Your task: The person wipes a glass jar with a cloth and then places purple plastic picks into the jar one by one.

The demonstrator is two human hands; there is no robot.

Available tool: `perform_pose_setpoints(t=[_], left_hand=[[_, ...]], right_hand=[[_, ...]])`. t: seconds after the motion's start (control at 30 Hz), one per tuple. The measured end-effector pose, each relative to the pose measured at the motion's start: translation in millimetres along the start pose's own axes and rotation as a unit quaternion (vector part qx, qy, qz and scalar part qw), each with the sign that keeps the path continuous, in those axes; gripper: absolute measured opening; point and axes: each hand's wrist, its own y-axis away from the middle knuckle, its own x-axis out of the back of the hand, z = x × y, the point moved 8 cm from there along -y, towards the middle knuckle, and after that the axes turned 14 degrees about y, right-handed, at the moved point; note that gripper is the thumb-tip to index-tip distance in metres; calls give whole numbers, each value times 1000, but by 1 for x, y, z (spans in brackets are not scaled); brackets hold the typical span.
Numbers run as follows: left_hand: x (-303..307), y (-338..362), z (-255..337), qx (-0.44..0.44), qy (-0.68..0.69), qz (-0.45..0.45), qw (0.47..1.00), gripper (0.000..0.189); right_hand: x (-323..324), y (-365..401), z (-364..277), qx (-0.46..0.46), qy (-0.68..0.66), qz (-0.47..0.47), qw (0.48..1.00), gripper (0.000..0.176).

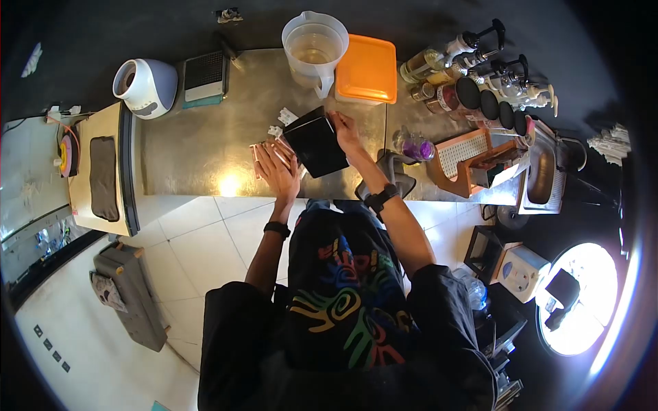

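My right hand grips a black square box by its right edge. The box is tilted above the steel counter, and its contents, if any, cannot be made out. Just left of it, my left hand lies with fingers stretched out over some slim pinkish-white pieces, partly hidden under the fingers. Its thumb side is close to the box. Small white crumpled-looking pieces rest on the counter behind the box.
On the steel counter stand a clear jug of liquid, an orange-lidded container and a white appliance. Pump bottles, jars, a wooden holder and a sink are to the right.
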Motion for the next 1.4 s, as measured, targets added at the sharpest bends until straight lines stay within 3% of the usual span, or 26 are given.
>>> perform_pose_setpoints(t=[0.03,0.1,0.13,0.23,0.3,0.33,0.37,0.43,0.57,0.63,0.67,0.7,0.73,0.77,0.83,0.9,0.97,1.03,1.07,1.1,1.17,1.23,1.3,1.33,1.37,1.4], left_hand=[[-2,-1,-2,10,-18,-16,1000,79],[-1,-5,-4,7,-30,-9,999,78],[2,-7,-7,8,-28,0,1000,77],[8,-11,-5,16,-10,27,999,73],[6,-12,14,-22,-18,-40,999,68],[6,-11,18,-23,-18,-42,999,68],[2,-9,30,-64,-16,-54,996,65],[-5,-4,46,-109,-13,-68,992,62],[-5,13,86,-105,192,-102,970,50],[-31,24,87,20,362,-205,909,58],[-30,25,88,16,361,-209,909,58],[-46,39,90,264,536,-330,731,63],[-54,70,108,479,633,-406,454,68],[-52,70,108,478,630,-411,453,68],[-44,65,119,448,687,-434,372,75],[-54,55,107,421,747,-338,387,61],[-26,31,137,349,764,-342,422,67],[7,9,151,261,693,-310,597,75],[21,-7,149,94,578,-267,766,82],[29,-10,156,95,575,-270,766,82],[50,-22,186,101,577,-268,765,85],[53,-25,197,76,585,-266,763,87],[56,-26,201,-20,516,-229,825,87],[52,-27,197,-46,464,-232,854,88],[51,-25,194,-48,464,-236,852,88],[38,-19,182,51,424,-297,854,88]], right_hand=[[-1,3,6,-1,-3,2,1000,34],[14,15,27,-18,-249,71,966,25],[11,23,40,-77,-280,1,957,35],[59,45,50,-83,-302,12,949,35],[92,62,52,-86,-332,77,936,33],[99,74,45,-152,-347,94,920,33],[106,77,49,-110,-356,100,923,32],[110,85,56,-118,-370,97,916,32],[97,111,66,-142,-371,166,903,33],[103,125,58,-106,-280,278,913,33],[99,130,56,-115,-273,260,919,30],[95,135,61,-116,-276,265,917,30],[115,152,26,102,-42,393,913,30],[103,181,-10,303,202,474,802,31],[103,179,-43,179,52,274,943,27],[97,183,-71,322,14,166,932,32],[99,203,-111,341,83,199,915,31],[116,211,-130,294,81,269,914,37],[121,210,-133,266,40,263,927,43],[127,210,-131,236,4,258,937,52],[129,208,-122,190,-56,229,953,52],[125,207,-120,165,67,189,966,48],[125,208,-115,148,127,171,966,46],[122,204,-105,90,180,143,969,44],[119,199,-94,31,231,113,966,42],[118,197,-86,68,250,153,954,35]])
